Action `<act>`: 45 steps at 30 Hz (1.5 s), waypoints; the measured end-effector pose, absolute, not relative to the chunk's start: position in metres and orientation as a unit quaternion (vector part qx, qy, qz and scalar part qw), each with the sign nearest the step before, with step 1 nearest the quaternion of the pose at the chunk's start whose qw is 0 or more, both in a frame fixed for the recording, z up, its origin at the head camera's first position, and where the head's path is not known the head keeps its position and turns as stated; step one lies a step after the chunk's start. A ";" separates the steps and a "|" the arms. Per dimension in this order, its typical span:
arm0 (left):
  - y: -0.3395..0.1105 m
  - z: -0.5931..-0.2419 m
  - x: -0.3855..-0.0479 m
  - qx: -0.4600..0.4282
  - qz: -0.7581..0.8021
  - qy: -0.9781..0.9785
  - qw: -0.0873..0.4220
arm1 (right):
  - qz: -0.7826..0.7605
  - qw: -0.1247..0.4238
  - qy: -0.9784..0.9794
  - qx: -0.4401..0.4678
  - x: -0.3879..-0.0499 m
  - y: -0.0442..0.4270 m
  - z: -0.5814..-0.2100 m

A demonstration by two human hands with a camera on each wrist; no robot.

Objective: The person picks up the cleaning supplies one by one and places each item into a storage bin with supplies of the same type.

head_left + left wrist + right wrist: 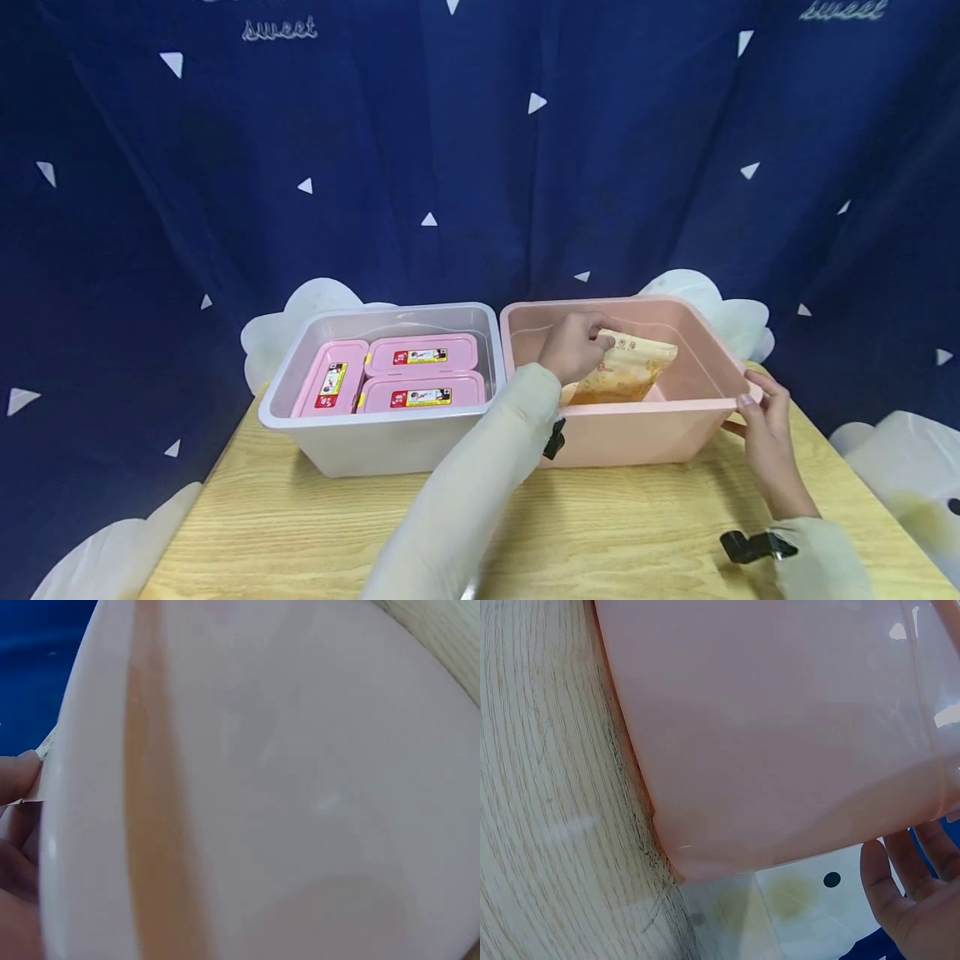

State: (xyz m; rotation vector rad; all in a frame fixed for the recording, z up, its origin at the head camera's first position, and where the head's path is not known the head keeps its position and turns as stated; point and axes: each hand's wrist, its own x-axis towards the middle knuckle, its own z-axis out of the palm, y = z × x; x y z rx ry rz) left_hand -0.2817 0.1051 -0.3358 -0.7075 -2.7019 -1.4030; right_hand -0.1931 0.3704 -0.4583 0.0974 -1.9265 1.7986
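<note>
My left hand (576,346) reaches into the pink bin (611,433) and pinches the upper corner of a cream-coloured pouch (618,371) with orange-brown contents showing low down. The pouch leans inside the bin, its bottom hidden behind the front wall. In the left wrist view, thumb and fingers (19,780) hold a pale edge of it beyond the bin's rim. At the bin's right front corner, my right hand (768,433) grips the rim, thumb on top and fingers underneath. The right wrist view has that hand (911,900) beside the bin's outer wall (765,750).
Left of the pink bin stands a light grey bin (382,446) with pink lidded boxes (423,354) in it, each bearing a label. Both bins stand side by side on a wooden table (300,533). A dark blue curtain (420,150) with white triangles hangs behind.
</note>
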 end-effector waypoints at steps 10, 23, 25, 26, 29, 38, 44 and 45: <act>0.109 -0.340 -0.280 -0.237 -0.448 -0.862 0.008 | 0.651 0.247 -0.717 0.029 -0.194 0.370 -0.457; 0.107 -0.349 -0.284 -0.225 -0.457 -0.860 0.004 | 0.650 0.253 -0.716 0.030 -0.194 0.369 -0.456; 0.106 -0.350 -0.284 -0.227 -0.454 -0.862 0.003 | 0.650 0.254 -0.716 0.031 -0.194 0.368 -0.455; 0.106 -0.351 -0.284 -0.228 -0.452 -0.862 0.004 | 0.649 0.254 -0.717 0.032 -0.194 0.368 -0.455; 0.105 -0.352 -0.285 -0.228 -0.451 -0.863 0.001 | 0.648 0.255 -0.717 0.031 -0.194 0.369 -0.455; 0.099 -0.356 -0.285 -0.198 -0.447 -0.872 -0.009 | 0.644 0.253 -0.722 0.027 -0.193 0.368 -0.455; 0.095 -0.355 -0.285 -0.172 -0.409 -0.896 -0.003 | 0.646 0.252 -0.720 0.028 -0.193 0.369 -0.457; 0.095 -0.355 -0.285 -0.168 -0.402 -0.900 0.002 | 0.647 0.252 -0.719 0.028 -0.193 0.369 -0.457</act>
